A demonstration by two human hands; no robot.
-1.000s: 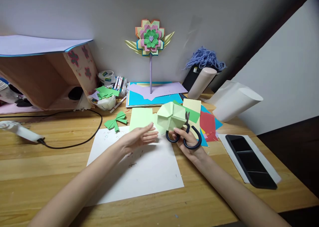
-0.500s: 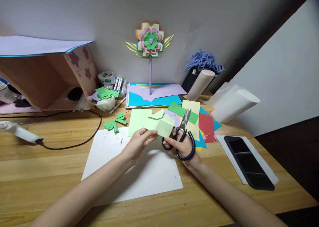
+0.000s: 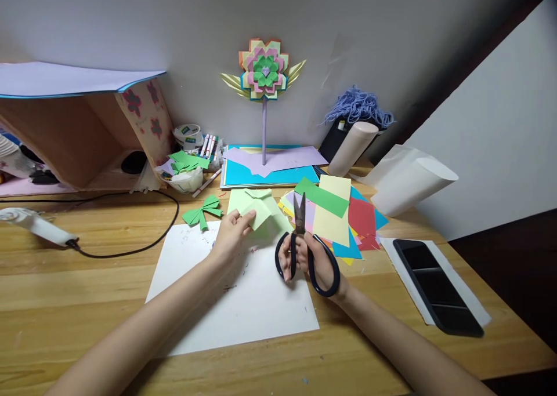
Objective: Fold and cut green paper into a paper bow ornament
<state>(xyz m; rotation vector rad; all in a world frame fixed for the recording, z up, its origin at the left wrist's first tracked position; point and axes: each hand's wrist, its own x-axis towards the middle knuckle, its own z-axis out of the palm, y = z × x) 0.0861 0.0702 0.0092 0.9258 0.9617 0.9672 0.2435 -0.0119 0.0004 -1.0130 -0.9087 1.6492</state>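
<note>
My left hand [image 3: 232, 233] pinches a small folded piece of pale green paper [image 3: 260, 211] between thumb and fingers. My right hand [image 3: 311, 257] has its fingers in the black handles of a pair of scissors [image 3: 299, 219]; the blades point away from me and stand slightly apart. Paper and blades do not touch. Beneath my hands lies a white sheet [image 3: 256, 303] with small scraps and marks on it. A larger pale green sheet [image 3: 278, 228] lies behind the folded piece. To the left rests a green paper bow [image 3: 202, 211].
Coloured paper pieces [image 3: 333, 207] lie right of the scissors. A phone [image 3: 437, 286] sits at the right. At the back stand a paper flower [image 3: 264, 74], a bowl of scraps [image 3: 187, 180] and a pink cylinder [image 3: 353, 146]. A corded white tool [image 3: 39, 228] lies left.
My left hand has moved the pale green paper left, away from the scissors. My right hand has turned the scissors more upright, with fingers now in the handles and the blades parted.
</note>
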